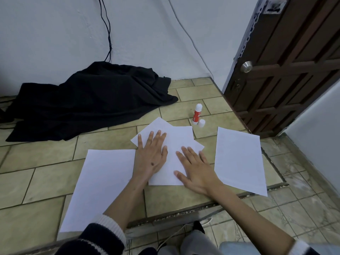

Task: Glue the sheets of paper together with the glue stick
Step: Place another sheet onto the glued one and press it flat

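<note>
Pressing step: left hand and right hand, fingers flat, bond overlapped sheets; next likely needs the uncapped glue stick

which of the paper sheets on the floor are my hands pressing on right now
The overlapped sheets in the middle, just below the glue stick: the left hand and right hand lie flat on them. The left sheet and right sheet lie single and untouched.

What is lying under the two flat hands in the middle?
Overlapping white sheets: the left hand and right hand press on them. Tiled floor beneath. Any glue between them is hidden.
</note>
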